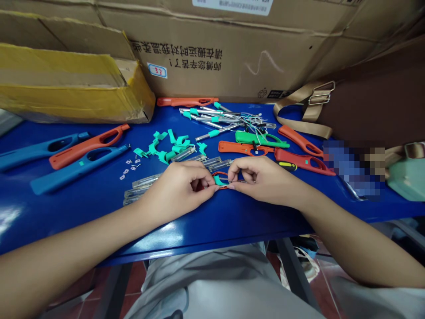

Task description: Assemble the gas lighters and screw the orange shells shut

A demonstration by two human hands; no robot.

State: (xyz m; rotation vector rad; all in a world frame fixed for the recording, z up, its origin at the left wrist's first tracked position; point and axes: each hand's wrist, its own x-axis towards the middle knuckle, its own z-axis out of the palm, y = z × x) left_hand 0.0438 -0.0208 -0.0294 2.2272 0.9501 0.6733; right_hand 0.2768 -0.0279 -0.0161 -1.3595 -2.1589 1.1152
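Note:
Between my hands lies an orange lighter casing [218,173] with a teal trigger [218,180] set in its looped part. My left hand [186,184] is closed, thumb and forefinger pinching the casing's left side. From the right, my right hand [260,179] pinches at the other side of the loop; a thin metal part shows under its fingers, too small to name. Much of the casing is hidden by both hands. Clear plastic lighter tanks [146,180] lie beside and behind my left hand. Loose teal triggers [162,156] are heaped just beyond.
Metal lighter rods with wires [222,118] are piled at the back. Blue casings [79,170] and an orange one [89,146] lie left, near small white pieces [126,171]. Green [262,139] and red casings [302,161] lie right. Cardboard boxes [232,62] wall off the table's far side.

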